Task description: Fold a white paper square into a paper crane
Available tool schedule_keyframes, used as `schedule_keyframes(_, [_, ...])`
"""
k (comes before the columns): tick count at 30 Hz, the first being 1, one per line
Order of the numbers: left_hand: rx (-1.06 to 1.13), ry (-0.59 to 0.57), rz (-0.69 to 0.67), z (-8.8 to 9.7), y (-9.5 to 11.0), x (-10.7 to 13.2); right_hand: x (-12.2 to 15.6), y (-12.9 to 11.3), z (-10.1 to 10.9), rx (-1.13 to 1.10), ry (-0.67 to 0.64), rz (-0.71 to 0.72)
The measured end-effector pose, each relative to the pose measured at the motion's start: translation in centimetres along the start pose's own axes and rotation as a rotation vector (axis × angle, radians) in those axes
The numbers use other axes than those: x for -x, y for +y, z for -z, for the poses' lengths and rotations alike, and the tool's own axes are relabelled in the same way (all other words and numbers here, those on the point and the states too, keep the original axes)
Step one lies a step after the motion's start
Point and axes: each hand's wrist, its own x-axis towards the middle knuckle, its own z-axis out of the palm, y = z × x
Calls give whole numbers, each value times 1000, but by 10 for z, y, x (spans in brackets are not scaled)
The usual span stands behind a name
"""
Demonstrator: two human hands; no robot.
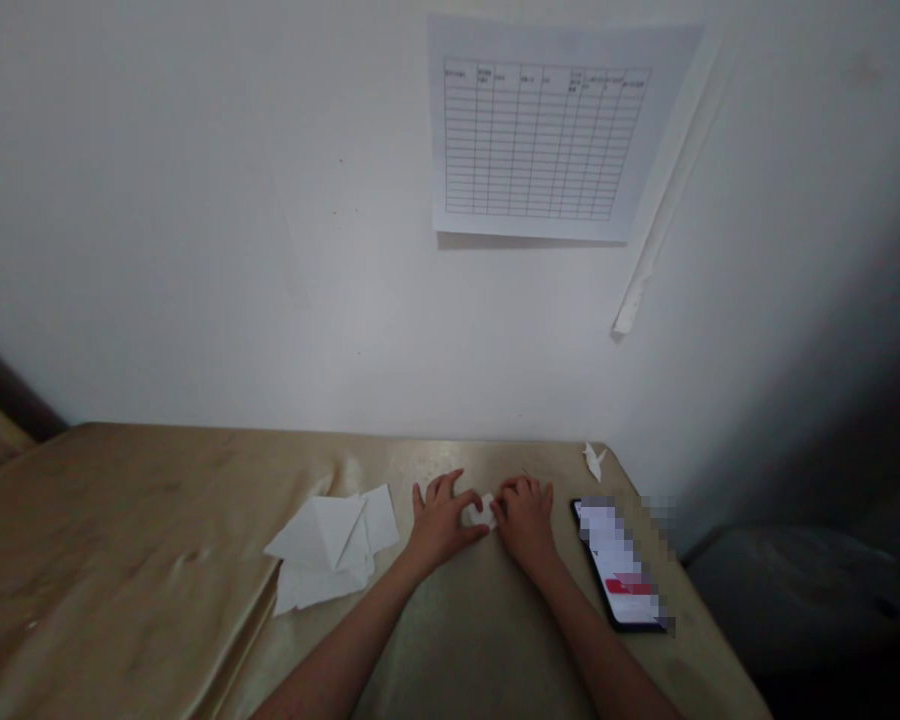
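A small piece of folded white paper (484, 514) lies on the table between my hands. My left hand (442, 520) pinches its left side with curled thumb and index finger, while the other fingers are spread. From the right, the closed fingertips of my right hand (526, 516) grip the paper's other edge. Part of the paper is hidden under the fingers, so its exact folded shape cannot be made out.
Several loose white paper sheets (330, 545) overlap left of my hands. A phone (619, 565) with a lit screen lies to the right. Near the back right corner sits a small folded paper figure (593, 461). A wall bearing a printed chart (536, 140) borders the covered table (142, 530).
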Motion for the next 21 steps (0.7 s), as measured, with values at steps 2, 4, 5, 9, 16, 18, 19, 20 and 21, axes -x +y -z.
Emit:
schedule_keyframes(2, [4,-7,-1,1,1,0,0,-4,4,31,3,4])
schedule_keyframes(4, [5,-12,-1,2,1,0,0,-8,7,52,-2,4])
schedule_keyframes(5, [5,-11,-1,2,2,0,0,-10,9,64,-3,6])
schedule_keyframes(9, [8,-6,-12,4,4,1,1,-15,14,93,-3,10])
schedule_keyframes(16, [20,-5,-33,5,3,3,3,-9,9,48,-8,-44])
schedule_keyframes(18, [19,6,-37,4,2,3,3,-5,4,18,-18,-77])
schedule_keyframes(19, [17,10,-40,3,2,3,2,-4,2,3,-21,-91])
schedule_keyframes(20, [15,10,-43,3,1,3,2,-2,0,-10,-22,-94])
schedule_keyframes(21, [13,11,-45,2,1,3,2,0,-2,-19,-17,-96])
